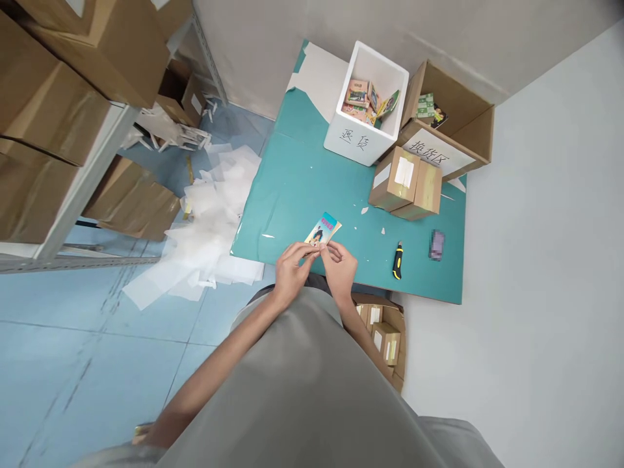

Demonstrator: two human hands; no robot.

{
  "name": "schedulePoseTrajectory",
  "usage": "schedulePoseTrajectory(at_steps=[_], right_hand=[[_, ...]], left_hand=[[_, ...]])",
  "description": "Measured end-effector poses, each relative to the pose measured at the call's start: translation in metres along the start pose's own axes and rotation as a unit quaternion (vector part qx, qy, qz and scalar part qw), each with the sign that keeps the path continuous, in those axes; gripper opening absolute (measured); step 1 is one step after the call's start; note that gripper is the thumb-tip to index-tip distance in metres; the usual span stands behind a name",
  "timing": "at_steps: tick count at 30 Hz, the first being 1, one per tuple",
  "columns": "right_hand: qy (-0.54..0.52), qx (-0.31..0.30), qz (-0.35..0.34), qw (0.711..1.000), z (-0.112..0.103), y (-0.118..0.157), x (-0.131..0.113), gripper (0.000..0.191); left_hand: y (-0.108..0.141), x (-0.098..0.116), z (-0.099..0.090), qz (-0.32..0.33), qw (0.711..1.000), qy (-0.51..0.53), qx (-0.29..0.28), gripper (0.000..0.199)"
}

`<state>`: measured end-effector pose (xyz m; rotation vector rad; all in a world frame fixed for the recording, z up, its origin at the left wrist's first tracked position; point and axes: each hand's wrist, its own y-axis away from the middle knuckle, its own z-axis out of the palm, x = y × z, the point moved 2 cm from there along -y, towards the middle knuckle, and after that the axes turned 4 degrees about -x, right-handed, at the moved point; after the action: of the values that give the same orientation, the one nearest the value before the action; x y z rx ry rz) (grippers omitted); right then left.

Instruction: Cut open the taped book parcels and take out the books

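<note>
Green rectangular table [292,175]: in front.
White foam bin [353,143]: table's far side.
Left hand [292,270], right hand [341,266]: curled, pinching flat blue-and-yellow paper piece [320,231].
Paper piece: by table's near edge.
Black-and-yellow cutter [398,261]: on table, right.

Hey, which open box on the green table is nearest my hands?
The white box, ahead and slightly right of your left hand and right hand. The other, the brown open box, stands farther right, behind two small closed boxes.
</note>
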<state>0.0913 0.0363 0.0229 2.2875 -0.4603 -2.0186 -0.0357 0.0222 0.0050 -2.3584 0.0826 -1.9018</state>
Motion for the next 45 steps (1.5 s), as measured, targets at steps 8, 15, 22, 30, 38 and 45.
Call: schedulePoseTrajectory(at_steps=[8,15,22,30,38,45], right_hand=[[-0.032,-0.051,0.043,0.997,-0.022,-0.019,0.007,0.043],[-0.032,-0.081,0.045,0.995,-0.04,-0.015,0.016,0.045],[-0.039,-0.119,-0.067,0.99,-0.051,-0.006,0.011,0.019],[-0.01,-0.052,0.002,0.999,-0.062,0.001,0.031,0.034],[-0.024,-0.1,0.101,0.99,-0.073,0.019,0.06,0.064],[-0.035,-0.099,0.138,0.985,-0.08,0.037,0.09,0.074]], left_hand=[[-0.022,-0.022,-0.027,-0.145,0.988,0.037,0.04,0.05],[-0.024,-0.039,-0.043,-0.222,0.962,0.148,-0.049,0.052],[-0.012,-0.02,-0.037,-0.102,0.988,0.107,-0.045,0.014],[0.002,-0.031,-0.032,-0.19,0.973,0.116,-0.058,0.037],[0.017,-0.051,-0.021,-0.257,0.951,0.07,-0.157,0.056],[0.029,-0.064,0.0,-0.306,0.923,0.045,-0.229,0.063]])
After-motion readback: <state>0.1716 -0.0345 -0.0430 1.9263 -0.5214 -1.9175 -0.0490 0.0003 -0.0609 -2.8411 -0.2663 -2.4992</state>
